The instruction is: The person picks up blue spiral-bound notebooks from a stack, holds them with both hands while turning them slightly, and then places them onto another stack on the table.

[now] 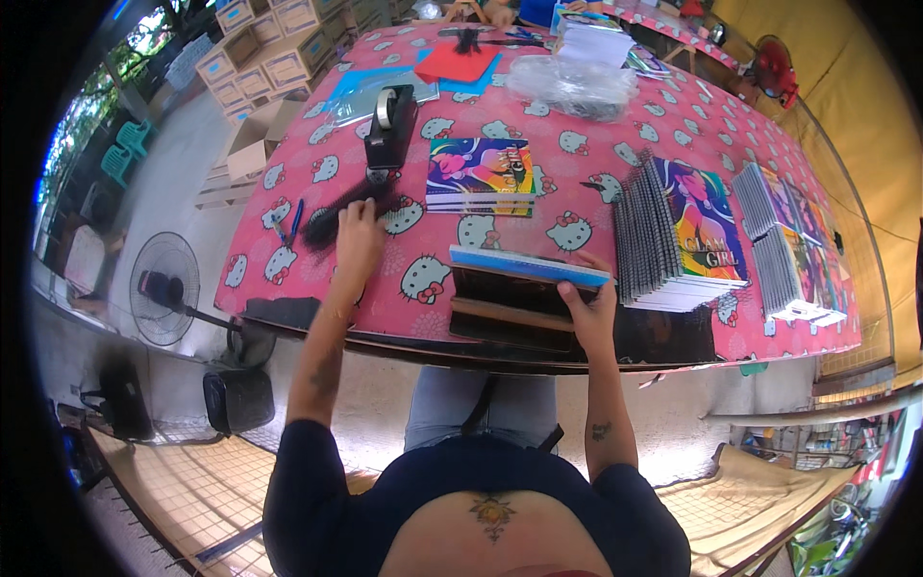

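Observation:
My right hand (588, 300) grips the right end of an unbound notebook (527, 263), seen edge-on as a blue and white strip. It rests in a dark brown wooden stand (514, 322) at the table's near edge. To the left, my left hand (360, 236) has its fingers bent down onto a loose bundle of thin black binding coils (327, 223); whether a single coil is pinched is too small to see. Beyond the stand lies a small pile of colourful-covered notebooks (479, 175). A tall stack of coil-bound notebooks (694, 216) stands right of my right hand.
A black tape dispenser (389, 130) stands behind the coils, with pens (296, 221) at left. More bound notebooks (793, 250) fill the right edge. Clear plastic sleeves (572, 87) and a red sheet (463, 63) lie farther back. A fan (165, 288) stands left of the table.

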`<state>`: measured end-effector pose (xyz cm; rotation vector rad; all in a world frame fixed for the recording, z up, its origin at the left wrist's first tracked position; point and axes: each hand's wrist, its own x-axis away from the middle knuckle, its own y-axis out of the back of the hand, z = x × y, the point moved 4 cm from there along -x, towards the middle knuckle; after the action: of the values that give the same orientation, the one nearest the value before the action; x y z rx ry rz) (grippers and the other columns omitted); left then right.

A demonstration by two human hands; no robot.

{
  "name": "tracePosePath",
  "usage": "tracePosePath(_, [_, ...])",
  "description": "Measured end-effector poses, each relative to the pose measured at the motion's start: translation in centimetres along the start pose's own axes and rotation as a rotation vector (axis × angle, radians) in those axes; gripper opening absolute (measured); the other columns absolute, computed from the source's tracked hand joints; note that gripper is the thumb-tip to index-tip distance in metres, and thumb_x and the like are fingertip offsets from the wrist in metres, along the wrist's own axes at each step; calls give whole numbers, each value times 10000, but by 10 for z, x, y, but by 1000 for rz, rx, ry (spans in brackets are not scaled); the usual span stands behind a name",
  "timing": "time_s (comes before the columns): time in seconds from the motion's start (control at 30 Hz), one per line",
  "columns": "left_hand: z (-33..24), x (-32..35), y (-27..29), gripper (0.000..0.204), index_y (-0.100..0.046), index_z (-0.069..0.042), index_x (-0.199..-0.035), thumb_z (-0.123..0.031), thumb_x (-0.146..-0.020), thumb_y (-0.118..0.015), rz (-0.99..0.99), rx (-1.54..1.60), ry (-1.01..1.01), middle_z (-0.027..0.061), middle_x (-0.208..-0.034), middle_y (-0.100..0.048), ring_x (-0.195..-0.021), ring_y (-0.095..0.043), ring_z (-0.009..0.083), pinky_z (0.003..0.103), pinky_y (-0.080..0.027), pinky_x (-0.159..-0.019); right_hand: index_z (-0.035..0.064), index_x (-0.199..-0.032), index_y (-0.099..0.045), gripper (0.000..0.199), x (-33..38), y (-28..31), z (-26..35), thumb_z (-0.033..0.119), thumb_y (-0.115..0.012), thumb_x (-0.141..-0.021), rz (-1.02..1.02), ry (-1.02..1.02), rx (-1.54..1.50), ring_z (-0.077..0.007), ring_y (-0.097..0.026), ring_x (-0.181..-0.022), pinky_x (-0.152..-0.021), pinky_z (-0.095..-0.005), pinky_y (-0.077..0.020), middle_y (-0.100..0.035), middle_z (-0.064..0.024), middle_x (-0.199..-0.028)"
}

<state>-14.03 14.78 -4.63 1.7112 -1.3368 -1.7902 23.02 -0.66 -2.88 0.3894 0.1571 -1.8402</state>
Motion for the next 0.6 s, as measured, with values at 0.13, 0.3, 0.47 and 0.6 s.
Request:
tracePosePath(0.13, [28,-10,-5,269,-618,-3,-1186,-150,-961,-607,-93,-126,-107,162,-1006,-635,-953,-621,349,444,-506,-805,18,-1325,-548,600,-2,-1,-6,264,-823,-852,-20,5,-19,-198,-581,-1111,-993,-331,-441,-615,-122,-1185])
tracePosePath(0.3, [-32,-21,37,147,-680,-45,-1059,-131,-959,-615,-269,38,-29,134,-919,-631,-790,-632,307,406,-526,-672,34,-1299,-582,538,-8,-2,69,234,-798,-849,-361,462,339,-274,-598,-1119,-1015,-401,-430,-624,-136,-1192])
tracePosePath(0.47, [-103,-8,76,184,-680,-37,-1126,-82,-953,-639,-42,604,99,130,-888,-649,-717,-639,268,364,-523,-647,88,-1166,-663,349,-18,-87,118,214,-740,-850,93,728,670,-316,-620,-1056,-911,-443,-461,-650,-113,-1095])
tracePosePath(0.6, [-129,12,97,189,-693,-14,-1125,-54,-944,-658,-98,786,93,124,-912,-686,-689,-650,195,319,-526,-600,111,-1030,-682,175,-34,-111,86,194,-695,-877,257,595,730,-275,-666,-866,-753,-406,-489,-676,-71,-898])
